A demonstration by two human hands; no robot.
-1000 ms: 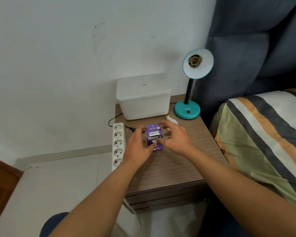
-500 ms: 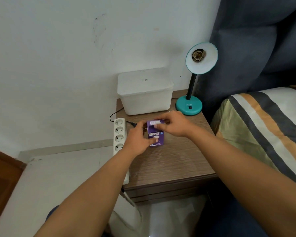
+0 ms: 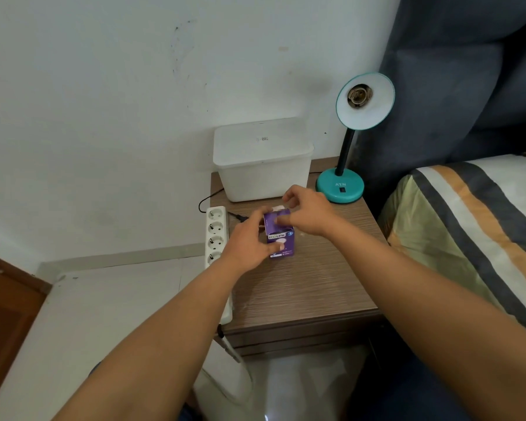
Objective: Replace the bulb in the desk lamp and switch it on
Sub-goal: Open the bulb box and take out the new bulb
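Note:
A small purple bulb box (image 3: pixel 281 238) stands upright on the wooden nightstand (image 3: pixel 304 287). My left hand (image 3: pixel 246 244) grips its left side and front. My right hand (image 3: pixel 307 212) is at the box's top, thumb on the purple top flap and fingers curled over a white flap behind it. The teal desk lamp (image 3: pixel 343 185) stands at the back right of the nightstand; its shade (image 3: pixel 365 100) faces me and the socket inside holds no bulb. A rocker switch sits on the lamp's base. The bulb inside the box is hidden.
A white lidded bin (image 3: pixel 263 159) stands at the back of the nightstand. A white power strip (image 3: pixel 216 235) lies along its left edge, with a black plug and cord beside it. A striped bed (image 3: pixel 474 226) and a dark headboard are on the right.
The box has been stood up and turned; my right hand rose from its side to the top flaps. My view has shifted closer and slightly left.

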